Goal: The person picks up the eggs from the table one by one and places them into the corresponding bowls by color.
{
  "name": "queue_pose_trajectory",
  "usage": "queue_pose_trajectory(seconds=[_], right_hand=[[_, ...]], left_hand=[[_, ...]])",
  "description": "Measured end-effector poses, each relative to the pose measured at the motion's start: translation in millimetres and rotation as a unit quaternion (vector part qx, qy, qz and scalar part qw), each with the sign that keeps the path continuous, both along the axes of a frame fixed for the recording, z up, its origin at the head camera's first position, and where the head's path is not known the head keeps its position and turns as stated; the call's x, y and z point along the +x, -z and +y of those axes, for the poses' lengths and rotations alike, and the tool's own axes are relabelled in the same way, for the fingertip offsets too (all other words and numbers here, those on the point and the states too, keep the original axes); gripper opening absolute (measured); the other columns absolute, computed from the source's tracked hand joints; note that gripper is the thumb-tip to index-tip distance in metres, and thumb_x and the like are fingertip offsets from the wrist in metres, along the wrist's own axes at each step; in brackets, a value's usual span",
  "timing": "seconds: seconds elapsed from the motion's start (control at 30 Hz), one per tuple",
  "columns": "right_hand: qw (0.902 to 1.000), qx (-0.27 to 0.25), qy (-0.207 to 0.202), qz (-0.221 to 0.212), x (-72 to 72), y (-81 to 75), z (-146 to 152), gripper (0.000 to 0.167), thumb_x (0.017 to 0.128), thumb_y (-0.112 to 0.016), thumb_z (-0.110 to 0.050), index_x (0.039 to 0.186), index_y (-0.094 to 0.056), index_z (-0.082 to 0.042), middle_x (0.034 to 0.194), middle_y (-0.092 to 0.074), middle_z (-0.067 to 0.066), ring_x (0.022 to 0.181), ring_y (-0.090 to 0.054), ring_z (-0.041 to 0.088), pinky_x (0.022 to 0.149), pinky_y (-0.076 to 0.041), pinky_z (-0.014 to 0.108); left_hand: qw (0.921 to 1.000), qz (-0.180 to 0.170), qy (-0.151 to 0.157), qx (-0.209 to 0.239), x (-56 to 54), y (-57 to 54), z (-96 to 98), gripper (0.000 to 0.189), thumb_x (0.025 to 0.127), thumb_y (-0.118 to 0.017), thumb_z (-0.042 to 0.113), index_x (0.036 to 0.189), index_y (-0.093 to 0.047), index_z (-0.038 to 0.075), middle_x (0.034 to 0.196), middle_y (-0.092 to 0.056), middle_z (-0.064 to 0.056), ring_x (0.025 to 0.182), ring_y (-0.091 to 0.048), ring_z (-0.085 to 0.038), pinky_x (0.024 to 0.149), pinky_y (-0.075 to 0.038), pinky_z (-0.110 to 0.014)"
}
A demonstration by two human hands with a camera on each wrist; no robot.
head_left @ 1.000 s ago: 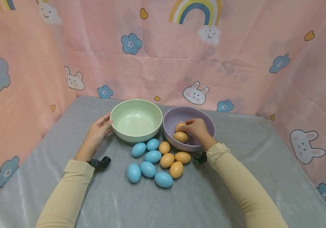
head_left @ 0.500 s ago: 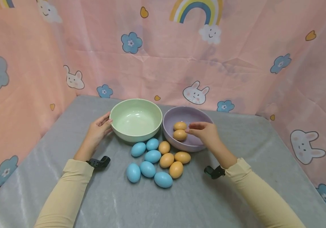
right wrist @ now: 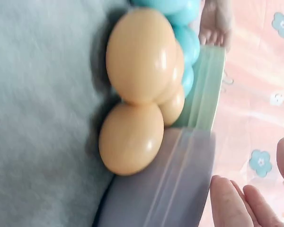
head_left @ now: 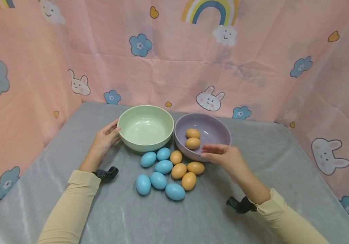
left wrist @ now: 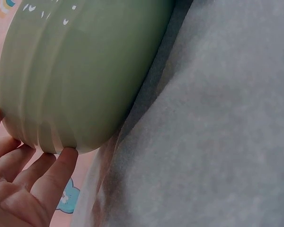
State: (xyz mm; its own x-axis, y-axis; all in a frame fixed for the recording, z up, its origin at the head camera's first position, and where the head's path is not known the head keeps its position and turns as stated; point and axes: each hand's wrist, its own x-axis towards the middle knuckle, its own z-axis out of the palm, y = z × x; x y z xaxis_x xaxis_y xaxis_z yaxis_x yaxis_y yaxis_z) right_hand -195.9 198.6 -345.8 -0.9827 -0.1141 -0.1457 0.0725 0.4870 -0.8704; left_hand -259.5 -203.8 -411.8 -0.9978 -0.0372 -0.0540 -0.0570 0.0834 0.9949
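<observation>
My left hand (head_left: 104,139) touches the left side of the light green bowl (head_left: 146,142). In the left wrist view, its extended fingertips (left wrist: 66,158) rest against the bowl's ribbed outer wall. My right hand (head_left: 226,157) is over the front right rim of the purple bowl (head_left: 215,128), thumb and fingers apart with nothing between them. Inside the purple bowl lie two orange eggs (head_left: 193,143), side by side. In front of the bowls, several blue eggs (head_left: 163,167) and several orange eggs (head_left: 188,181) lie clustered. The right wrist view shows two orange eggs (right wrist: 132,137) close up, beside the purple bowl.
Both bowls stand side by side on a grey cloth-covered table (head_left: 125,220). A pink patterned curtain (head_left: 168,74) hangs behind and along both sides. Each wrist wears a dark strap device, such as the right wrist device (head_left: 239,205).
The right hand has let go of an orange egg in the purple bowl and drawn back toward the front right rim. The left hand stays at the green bowl.
</observation>
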Motion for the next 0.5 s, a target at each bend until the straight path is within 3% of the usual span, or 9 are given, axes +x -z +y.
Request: queue_pose_trajectory(seconds=[0.2, 0.37, 0.5], right_hand=[[0.9995, -0.031, 0.004, 0.003, 14.9, 0.8, 0, 0.053, 0.086, -0.079, -0.028, 0.131, -0.064, -0.003, 0.129, -0.068, 0.013, 0.1, -0.065, -0.009, 0.09, -0.051, 0.01], [0.9998, -0.022, -0.002, -0.002, 25.0, -0.4, 1, 0.049, 0.086, -0.079, -0.028, 0.128, -0.067, -0.006, 0.121, -0.073, 0.007, 0.1, -0.067, -0.006, 0.097, -0.054, 0.02], [0.9994, -0.028, -0.014, -0.017, 30.5, 2.6, -1, 0.043, 0.087, -0.078, -0.024, 0.124, -0.069, -0.004, 0.117, -0.075, 0.007, 0.098, -0.069, -0.003, 0.094, -0.055, 0.018]], left_hand=[[1.0, -0.003, -0.001, -0.001, 0.2, -0.7, 0.8, 0.058, 0.105, -0.049, 0.025, 0.158, -0.027, 0.014, 0.164, -0.028, -0.007, 0.146, -0.039, -0.024, 0.104, -0.051, -0.021], [1.0, -0.002, -0.001, -0.001, 0.1, -0.3, 0.2, 0.058, 0.105, -0.049, 0.026, 0.158, -0.027, 0.015, 0.164, -0.028, -0.007, 0.146, -0.039, -0.024, 0.104, -0.051, -0.021], [1.0, 0.0, -0.001, -0.001, 0.0, 0.6, 0.0, 0.058, 0.105, -0.049, 0.026, 0.158, -0.027, 0.014, 0.164, -0.028, -0.007, 0.146, -0.039, -0.023, 0.104, -0.051, -0.02]])
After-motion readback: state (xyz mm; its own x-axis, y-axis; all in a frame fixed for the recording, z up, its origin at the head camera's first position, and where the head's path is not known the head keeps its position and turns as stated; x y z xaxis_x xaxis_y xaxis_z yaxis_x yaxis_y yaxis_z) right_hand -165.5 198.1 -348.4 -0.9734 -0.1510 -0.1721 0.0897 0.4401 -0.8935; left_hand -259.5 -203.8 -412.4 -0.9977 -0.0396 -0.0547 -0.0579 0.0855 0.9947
